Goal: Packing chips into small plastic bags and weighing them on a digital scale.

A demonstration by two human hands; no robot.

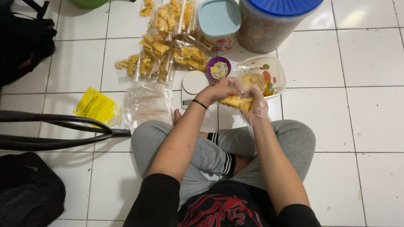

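Hands meet over floor: left hand (219,89) pinches clear bag (251,80) mouth shut-fingered; gloved right hand (256,105) cups yellow chips (236,101) beneath. Best keep mouth wide between fingertips, feeding chips gently.

A home floor of white tiles (370,122); snack bags (158,59) and tubs (269,29) spread around.

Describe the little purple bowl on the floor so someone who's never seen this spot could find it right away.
Start at the big tub with the blue lid at the top of the tiled floor. Just below it and to the left, between the white kitchen scale and the white patterned container, sits the purple bowl. It is the only purple thing there, small and round, holding little yellow and white paper slips.
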